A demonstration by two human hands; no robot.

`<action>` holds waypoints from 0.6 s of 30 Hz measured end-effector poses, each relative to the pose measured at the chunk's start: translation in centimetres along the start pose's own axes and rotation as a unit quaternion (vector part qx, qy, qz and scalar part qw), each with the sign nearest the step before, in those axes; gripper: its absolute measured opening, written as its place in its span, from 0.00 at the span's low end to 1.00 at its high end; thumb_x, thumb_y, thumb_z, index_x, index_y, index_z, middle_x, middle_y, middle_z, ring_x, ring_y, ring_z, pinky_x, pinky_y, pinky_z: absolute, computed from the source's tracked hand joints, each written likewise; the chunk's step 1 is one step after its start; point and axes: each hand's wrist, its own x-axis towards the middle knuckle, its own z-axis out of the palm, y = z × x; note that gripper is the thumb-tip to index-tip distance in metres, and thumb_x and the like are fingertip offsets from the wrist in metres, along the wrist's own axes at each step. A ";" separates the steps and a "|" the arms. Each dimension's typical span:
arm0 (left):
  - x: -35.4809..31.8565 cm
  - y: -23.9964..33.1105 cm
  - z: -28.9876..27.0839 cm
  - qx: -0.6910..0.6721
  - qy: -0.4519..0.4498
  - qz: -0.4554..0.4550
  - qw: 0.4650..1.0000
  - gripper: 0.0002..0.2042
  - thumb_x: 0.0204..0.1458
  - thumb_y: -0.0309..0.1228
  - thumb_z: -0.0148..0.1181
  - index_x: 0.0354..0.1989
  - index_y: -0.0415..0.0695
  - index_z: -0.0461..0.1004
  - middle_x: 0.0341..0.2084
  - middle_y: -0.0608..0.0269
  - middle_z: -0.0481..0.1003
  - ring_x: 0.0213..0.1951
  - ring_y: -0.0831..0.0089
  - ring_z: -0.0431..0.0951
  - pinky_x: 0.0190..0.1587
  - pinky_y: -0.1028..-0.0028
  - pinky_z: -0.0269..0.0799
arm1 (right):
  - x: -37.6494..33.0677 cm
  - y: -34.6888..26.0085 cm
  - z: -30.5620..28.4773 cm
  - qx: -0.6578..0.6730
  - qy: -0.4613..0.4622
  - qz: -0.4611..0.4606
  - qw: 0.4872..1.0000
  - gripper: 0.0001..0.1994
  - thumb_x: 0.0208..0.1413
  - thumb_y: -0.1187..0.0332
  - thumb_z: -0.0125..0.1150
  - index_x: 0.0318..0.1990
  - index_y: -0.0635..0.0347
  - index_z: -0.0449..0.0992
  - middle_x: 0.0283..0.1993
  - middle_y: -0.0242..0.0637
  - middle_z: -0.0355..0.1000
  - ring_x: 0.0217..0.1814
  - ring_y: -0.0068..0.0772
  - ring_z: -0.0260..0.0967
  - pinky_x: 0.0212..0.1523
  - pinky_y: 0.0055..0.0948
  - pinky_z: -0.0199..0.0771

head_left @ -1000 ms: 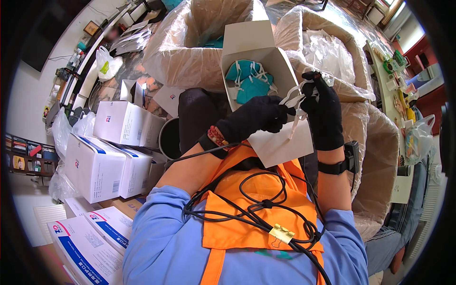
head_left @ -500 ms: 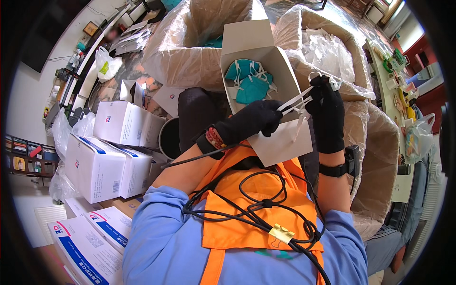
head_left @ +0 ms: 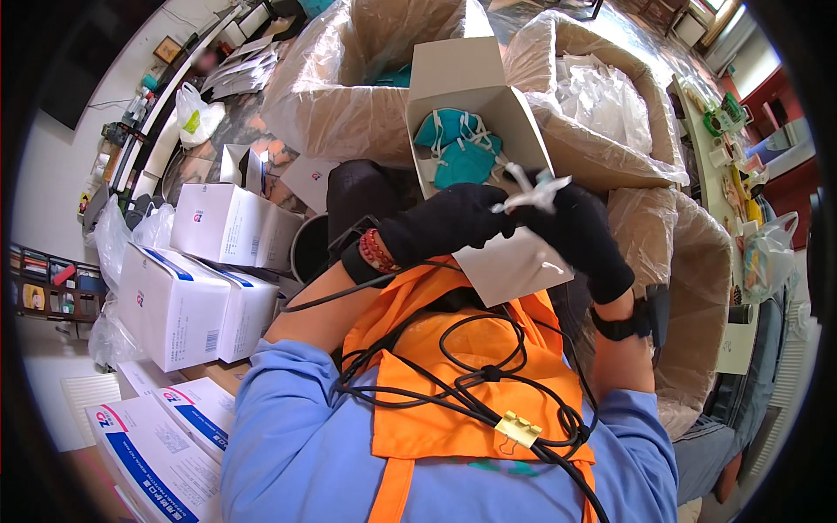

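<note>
Both of my hands wear black gloves and meet over the near flap of an open white box point(head_left: 418, 87). A bunch of white elastic straps point(head_left: 538, 193), slightly blurred, sticks up between them. My right hand point(head_left: 582, 235) is closed around the straps from the right. From the left, my left hand point(head_left: 445, 220) pinches at their other end, its fingertips partly hidden. Several teal face masks point(head_left: 466, 161) with white straps lie in the box just beyond my hands. Whether a mask hangs from the held straps cannot be seen.
Cardboard cartons lined with clear plastic stand ahead, one on the left point(head_left: 301, 113) and one on the right point(head_left: 610, 96) with white pieces. Another lined carton point(head_left: 693, 296) is at my right. White boxes point(head_left: 174, 305) are stacked at my left. Black cables point(head_left: 462, 392) hang over my orange apron.
My right hand has come down and left toward my left hand. The straps, stretched between my hands before, are now bunched together.
</note>
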 end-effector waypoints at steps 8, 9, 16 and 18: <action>-1.3 0.7 -0.2 0.022 -0.026 0.050 0.998 0.08 0.58 0.31 0.52 0.39 0.40 0.75 0.25 0.67 0.74 0.25 0.82 0.72 0.30 0.79 0.69 | -1.1 0.0 3.1 0.204 -0.085 0.066 0.973 0.09 0.47 0.66 0.70 0.27 0.62 0.79 0.19 0.28 0.71 0.23 0.16 0.69 0.21 0.18 0.61; -1.4 0.7 0.1 -0.089 -0.028 0.032 0.995 0.09 0.60 0.32 0.51 0.37 0.40 0.74 0.24 0.68 0.73 0.25 0.81 0.72 0.30 0.79 0.69 | -1.7 -0.8 2.7 0.276 0.031 0.136 0.951 0.08 0.47 0.68 0.70 0.26 0.63 0.79 0.19 0.29 0.70 0.23 0.17 0.68 0.21 0.17 0.61; -2.8 -0.2 2.0 -0.222 -0.060 0.032 0.973 0.14 0.64 0.40 0.47 0.32 0.41 0.69 0.24 0.68 0.70 0.24 0.80 0.72 0.30 0.78 0.70 | -4.2 -1.4 2.8 0.261 0.170 0.123 0.942 0.11 0.59 0.69 0.52 0.46 0.63 0.75 0.45 0.36 0.75 0.45 0.27 0.72 0.46 0.24 0.69; -2.9 -0.4 2.7 -0.273 -0.060 0.031 0.960 0.14 0.63 0.39 0.47 0.35 0.41 0.71 0.24 0.68 0.70 0.24 0.79 0.73 0.28 0.78 0.70 | -3.1 -3.1 2.3 0.054 0.124 -0.008 0.991 0.12 0.62 0.69 0.48 0.47 0.65 0.75 0.51 0.38 0.74 0.47 0.26 0.72 0.49 0.25 0.69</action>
